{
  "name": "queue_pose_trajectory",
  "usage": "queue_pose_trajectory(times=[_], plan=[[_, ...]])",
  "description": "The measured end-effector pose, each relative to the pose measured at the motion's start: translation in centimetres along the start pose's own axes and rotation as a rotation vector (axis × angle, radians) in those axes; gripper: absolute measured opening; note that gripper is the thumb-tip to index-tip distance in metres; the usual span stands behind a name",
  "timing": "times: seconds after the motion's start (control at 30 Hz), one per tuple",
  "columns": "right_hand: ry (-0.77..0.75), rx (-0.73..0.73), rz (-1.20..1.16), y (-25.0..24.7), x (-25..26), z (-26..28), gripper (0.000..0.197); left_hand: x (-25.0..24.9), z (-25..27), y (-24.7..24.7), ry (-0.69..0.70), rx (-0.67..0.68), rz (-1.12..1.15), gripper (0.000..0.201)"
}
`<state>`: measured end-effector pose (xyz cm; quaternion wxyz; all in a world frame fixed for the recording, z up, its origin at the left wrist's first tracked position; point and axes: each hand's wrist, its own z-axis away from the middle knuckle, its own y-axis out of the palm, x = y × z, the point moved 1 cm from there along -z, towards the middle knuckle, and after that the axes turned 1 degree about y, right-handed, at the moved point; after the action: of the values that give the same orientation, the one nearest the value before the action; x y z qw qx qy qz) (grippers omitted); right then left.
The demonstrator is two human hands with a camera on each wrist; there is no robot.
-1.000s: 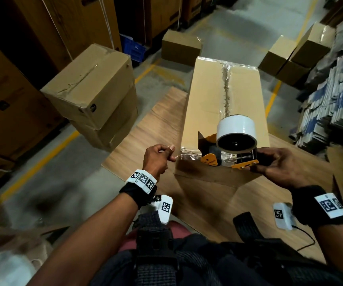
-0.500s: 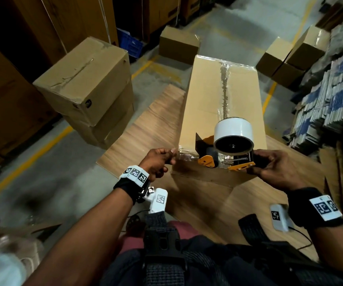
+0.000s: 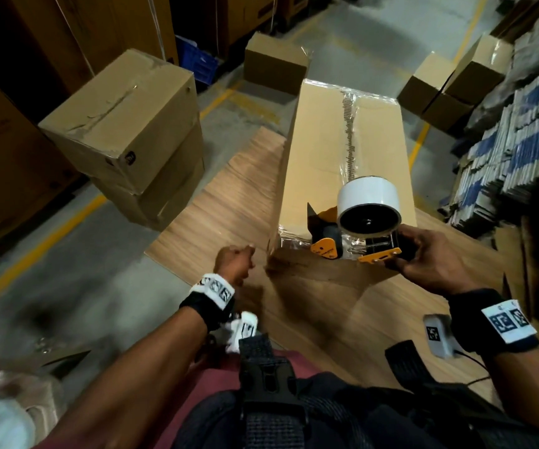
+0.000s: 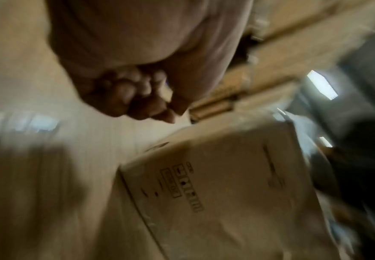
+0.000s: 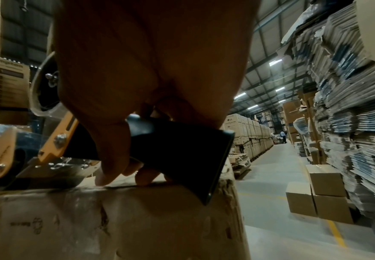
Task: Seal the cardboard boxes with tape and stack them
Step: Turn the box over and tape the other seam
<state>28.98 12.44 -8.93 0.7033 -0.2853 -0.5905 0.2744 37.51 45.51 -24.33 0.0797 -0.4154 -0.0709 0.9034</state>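
Cardboard box near edge: right hand (gripping dispenser).

the long box is matt brown cardboard, its top seam and near edge under glossy, crinkled clear tape. the tape dispenser has orange painted metal plates, a smooth black plastic handle and a glossy white roll. it lies on a wood-grain table, faintly sheened.

Blurred: left hand curled into a fist, holding nothing visible, just above a printed cardboard box.
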Motion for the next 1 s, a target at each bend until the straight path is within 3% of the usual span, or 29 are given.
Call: queue_pose_trajectory(times=[0.07,0.13,0.17,0.23,0.33,0.4,0.57,0.83,1.0], plan=[[-0.012,0.002,0.067,0.1,-0.4,-0.2,0.034,-1.4,1.7,-0.3,0.527,-0.164,-0.191,0.028],[-0.028,-0.007,0.079,0.2,-0.7,-0.3,0.032,-3.6,4.6,0.4,1.035,-0.124,-0.402,0.044],[-0.038,-0.012,0.056,0.2,-0.9,-0.2,0.031,-4.3,5.5,1.0,1.205,-0.079,-0.525,0.055],[-0.055,-0.027,0.024,0.1,-1.2,0.2,0.029,-4.5,5.9,2.1,1.364,-0.018,-0.776,0.073],[-0.094,-0.030,0.048,-0.3,-1.4,0.8,0.027,-3.0,4.8,2.5,1.347,0.037,-1.066,0.084],[-0.106,-0.036,0.055,-0.7,-1.7,0.9,0.028,-2.7,4.9,2.6,1.309,0.036,-1.119,0.085],[-0.099,-0.049,0.069,-2.0,-2.0,1.3,0.035,-2.9,5.5,2.7,1.254,0.015,-1.095,0.089],[0.031,-0.083,0.069,-7.1,-7.9,2.5,0.038,-2.7,5.3,2.9,1.210,0.059,-1.094,0.093],[0.102,-0.104,0.137,-9.5,-10.8,3.7,0.051,-2.9,5.8,3.2,1.215,0.016,-1.078,0.092]])
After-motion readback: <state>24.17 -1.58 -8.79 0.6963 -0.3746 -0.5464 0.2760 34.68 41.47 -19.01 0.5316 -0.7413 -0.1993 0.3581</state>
